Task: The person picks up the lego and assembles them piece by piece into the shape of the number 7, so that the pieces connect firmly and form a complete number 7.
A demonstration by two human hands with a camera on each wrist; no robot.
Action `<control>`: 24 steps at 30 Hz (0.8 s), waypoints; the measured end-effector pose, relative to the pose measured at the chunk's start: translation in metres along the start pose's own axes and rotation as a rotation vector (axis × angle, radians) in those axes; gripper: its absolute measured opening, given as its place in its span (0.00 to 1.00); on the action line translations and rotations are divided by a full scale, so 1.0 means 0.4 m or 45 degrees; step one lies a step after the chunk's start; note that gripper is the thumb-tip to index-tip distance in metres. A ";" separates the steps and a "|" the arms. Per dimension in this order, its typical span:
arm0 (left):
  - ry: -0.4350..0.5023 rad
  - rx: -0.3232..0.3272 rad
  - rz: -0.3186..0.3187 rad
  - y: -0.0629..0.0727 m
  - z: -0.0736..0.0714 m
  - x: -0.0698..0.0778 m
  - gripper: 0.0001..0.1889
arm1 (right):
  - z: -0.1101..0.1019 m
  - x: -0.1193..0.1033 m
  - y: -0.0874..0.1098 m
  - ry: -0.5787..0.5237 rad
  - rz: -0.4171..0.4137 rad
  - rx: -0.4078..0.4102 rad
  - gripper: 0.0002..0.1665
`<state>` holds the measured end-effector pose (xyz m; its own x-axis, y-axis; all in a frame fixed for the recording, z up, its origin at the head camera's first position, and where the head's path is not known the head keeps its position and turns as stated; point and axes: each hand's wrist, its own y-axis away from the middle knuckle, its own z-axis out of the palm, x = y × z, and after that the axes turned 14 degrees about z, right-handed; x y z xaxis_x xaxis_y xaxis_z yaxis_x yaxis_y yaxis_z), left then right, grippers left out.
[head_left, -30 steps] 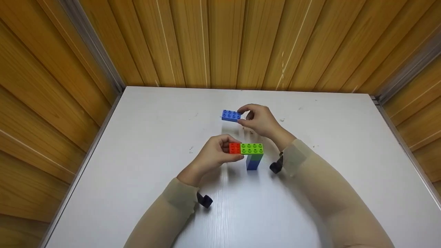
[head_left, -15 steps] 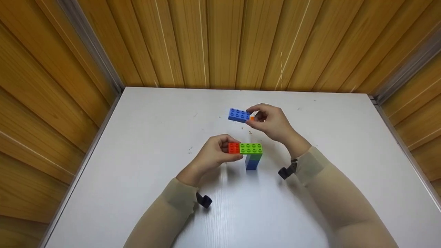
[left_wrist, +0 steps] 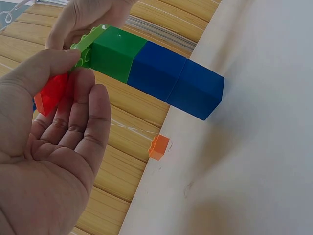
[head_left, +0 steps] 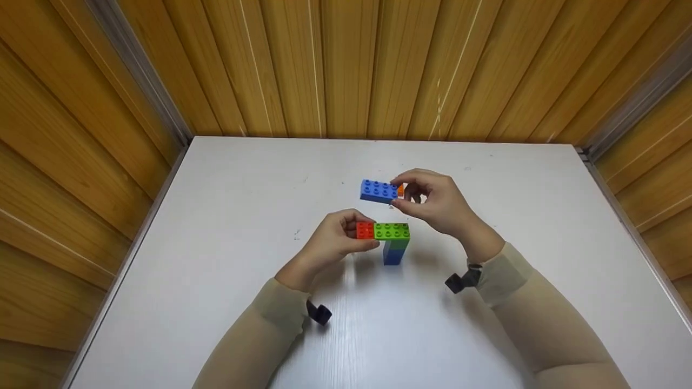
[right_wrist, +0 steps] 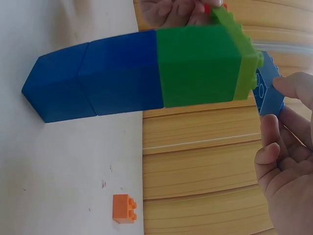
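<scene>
A small tower stands upright on the white table: two stacked blue bricks [right_wrist: 122, 73], a green brick [right_wrist: 195, 66] above them, and a light green brick [head_left: 392, 230] with studs on top. Left of that one sits a red brick [head_left: 365, 230], which my left hand [head_left: 334, 237] pinches between thumb and fingers, close against the light green brick. How the two join is hidden. Behind the tower, my right hand [head_left: 439, 202] holds a loose blue eight-stud brick [head_left: 378, 190] by its right end, apart from the tower and above the table.
An orange brick [right_wrist: 123, 209] lies on the white table [head_left: 243, 189] toward the back, partly hidden by the right hand in the head view. Wood-look panel walls [head_left: 346, 70] close off the back and sides. Each wrist wears a black camera.
The right hand has lifted the blue brick away and carried it right and nearer to the tower. The orange brick has come into sight behind it. My left hand stays nearly still.
</scene>
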<state>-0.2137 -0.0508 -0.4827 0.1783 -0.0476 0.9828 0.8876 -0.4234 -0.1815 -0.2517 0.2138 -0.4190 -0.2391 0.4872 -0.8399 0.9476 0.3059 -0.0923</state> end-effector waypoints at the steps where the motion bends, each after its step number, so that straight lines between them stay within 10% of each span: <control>1: 0.000 0.000 0.002 0.000 0.000 0.000 0.20 | 0.001 -0.001 0.006 -0.002 -0.014 -0.002 0.20; 24: 0.080 -0.029 0.019 0.005 -0.001 -0.001 0.25 | 0.044 0.009 0.099 0.029 -0.199 0.048 0.20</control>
<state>-0.2123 -0.0520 -0.4834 0.1637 -0.1104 0.9803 0.8749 -0.4428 -0.1960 -0.2113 0.2133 -0.4352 -0.3886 0.4548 -0.8014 0.9057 0.3485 -0.2414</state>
